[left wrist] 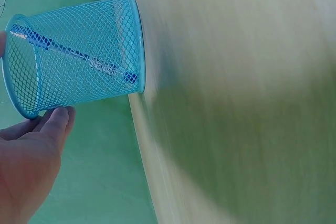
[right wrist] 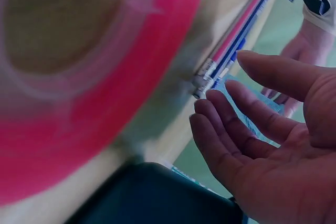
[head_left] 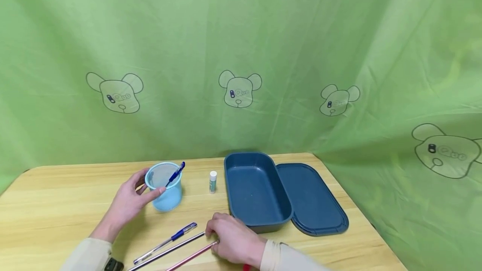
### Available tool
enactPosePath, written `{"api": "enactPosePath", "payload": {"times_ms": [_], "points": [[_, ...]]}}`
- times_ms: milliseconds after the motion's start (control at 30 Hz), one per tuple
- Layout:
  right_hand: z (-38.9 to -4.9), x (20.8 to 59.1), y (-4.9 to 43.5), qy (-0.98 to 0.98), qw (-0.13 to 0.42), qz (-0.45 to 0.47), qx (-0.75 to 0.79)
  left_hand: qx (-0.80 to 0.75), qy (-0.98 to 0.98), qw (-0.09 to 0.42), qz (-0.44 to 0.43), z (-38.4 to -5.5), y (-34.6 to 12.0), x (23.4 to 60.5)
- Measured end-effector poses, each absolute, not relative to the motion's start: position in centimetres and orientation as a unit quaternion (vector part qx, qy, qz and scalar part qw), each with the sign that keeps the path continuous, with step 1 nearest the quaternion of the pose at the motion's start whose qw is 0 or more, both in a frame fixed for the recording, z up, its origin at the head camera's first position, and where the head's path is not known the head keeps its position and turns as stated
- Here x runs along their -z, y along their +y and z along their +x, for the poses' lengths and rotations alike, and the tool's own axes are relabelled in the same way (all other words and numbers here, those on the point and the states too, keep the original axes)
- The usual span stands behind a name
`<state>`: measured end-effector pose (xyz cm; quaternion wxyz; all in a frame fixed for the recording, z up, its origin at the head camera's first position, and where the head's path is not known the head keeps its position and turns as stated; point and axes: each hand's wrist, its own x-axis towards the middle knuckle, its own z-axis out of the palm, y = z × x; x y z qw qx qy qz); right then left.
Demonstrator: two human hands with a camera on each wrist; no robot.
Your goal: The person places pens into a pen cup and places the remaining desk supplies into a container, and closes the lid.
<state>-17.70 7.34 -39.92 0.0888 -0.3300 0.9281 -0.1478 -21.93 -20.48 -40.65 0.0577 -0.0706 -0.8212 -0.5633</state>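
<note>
My left hand [head_left: 128,204] holds a light blue mesh pen cup [head_left: 167,200] near its rim, thumb on the near side and fingers on the far side. Inside the cup leans a blue-capped pen [head_left: 175,174], seen through the mesh in the left wrist view. My right hand [head_left: 236,239] is beside the upper ends of a dark striped pencil [head_left: 169,250] and a pink pencil [head_left: 193,256]. In the right wrist view its fingers [right wrist: 220,145] are loosely bent, the thumb apart from them. A clear pen with a blue cap [head_left: 183,231] lies alongside the pencils.
A white-capped glue stick [head_left: 213,182] stands behind the right hand. The dark blue box [head_left: 257,195] sits to its right, its lid [head_left: 318,200] lying flat beside it. A red tape roll [right wrist: 173,30] is close to the right wrist. Green curtain [head_left: 188,53] backs the table.
</note>
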Motion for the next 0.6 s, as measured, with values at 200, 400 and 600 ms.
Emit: {"api": "enactPosePath", "payload": {"times_ms": [200, 400, 600], "points": [[-17.67, 40.61, 7.15, 0.923, 0.086, -0.359, 0.111, 0.559, -0.824, 0.057, -0.071, -21.79, -20.52, 40.59], [-17.68, 40.66, 7.02, 0.913, 0.081, -0.394, 0.072, 0.561, -0.823, 0.054, -0.067, -21.69, -20.56, 40.38], [-17.73, 40.46, 7.4, 0.907, 0.081, -0.41, 0.052, 0.564, -0.822, 0.053, -0.066, -21.7, -20.47, 40.43]]}}
